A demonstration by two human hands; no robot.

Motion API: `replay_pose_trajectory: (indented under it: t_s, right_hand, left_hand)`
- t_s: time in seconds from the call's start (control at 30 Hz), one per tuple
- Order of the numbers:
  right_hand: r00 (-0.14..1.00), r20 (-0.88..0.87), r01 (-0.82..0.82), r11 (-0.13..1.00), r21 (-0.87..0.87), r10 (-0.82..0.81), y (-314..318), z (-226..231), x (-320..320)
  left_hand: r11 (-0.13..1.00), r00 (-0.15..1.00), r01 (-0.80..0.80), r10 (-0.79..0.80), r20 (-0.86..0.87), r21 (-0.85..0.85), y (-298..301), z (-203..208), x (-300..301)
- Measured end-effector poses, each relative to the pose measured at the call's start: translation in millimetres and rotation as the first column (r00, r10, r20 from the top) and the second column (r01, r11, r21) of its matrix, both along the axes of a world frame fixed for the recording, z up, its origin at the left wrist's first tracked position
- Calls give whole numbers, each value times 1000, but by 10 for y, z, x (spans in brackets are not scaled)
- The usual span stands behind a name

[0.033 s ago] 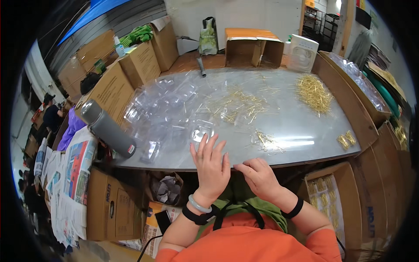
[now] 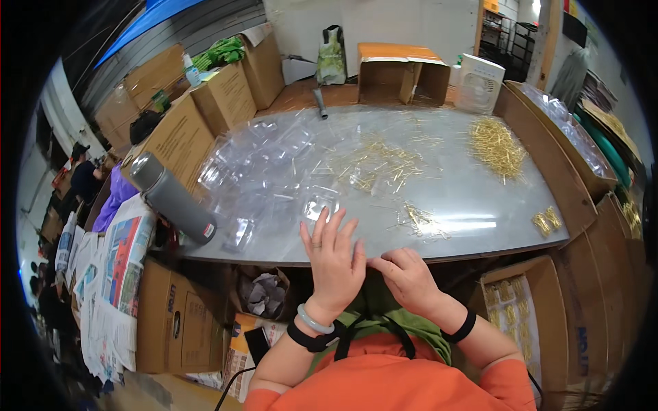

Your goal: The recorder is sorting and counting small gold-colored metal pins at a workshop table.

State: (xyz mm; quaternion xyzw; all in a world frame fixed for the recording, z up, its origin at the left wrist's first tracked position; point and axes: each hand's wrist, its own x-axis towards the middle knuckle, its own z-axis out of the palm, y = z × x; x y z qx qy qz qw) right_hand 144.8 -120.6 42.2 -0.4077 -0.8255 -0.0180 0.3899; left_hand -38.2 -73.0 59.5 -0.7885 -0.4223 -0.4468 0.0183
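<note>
Black bands (image 2: 460, 327) circle both my wrists. My left hand (image 2: 332, 264) spreads wide, fingertips close by a clear plastic container (image 2: 321, 203) on the grey counter (image 2: 480, 198); my right hand (image 2: 409, 277) curls inward, and I cannot tell whether it grips anything. Beyond lie scattered gold wire pieces (image 2: 384, 164), a denser gold heap (image 2: 497, 147) farther right, and, off left, a grey flask (image 2: 175, 200).

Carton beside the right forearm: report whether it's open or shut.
Open: no flap covers the carton, and gold bundles show inside.
</note>
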Motion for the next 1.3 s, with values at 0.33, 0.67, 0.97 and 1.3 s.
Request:
replay_pose_trajectory:
  t_s: [0.33,0.67,0.97,1.3]
  right_hand:
    - [998,33,-49,997,52,47,-56,-79,-240]
    - [996,-45,-71,993,92,75,-178,-10,-280]
    - [994,-77,-77,997,10,78,-312,-95,-341]
    - [943,-122,300,950,-92,-310,-64,-8,320]
  left_hand:
    - [993,993,-59,68,-92,106,-381,57,56]
    - [975,986,-106,128,-107,197,-405,11,-62]
    - [971,993,19,9,-116,237,-582,-46,-35]
    - [994,993,104,-105,-47,-34,-198,-402,-354]
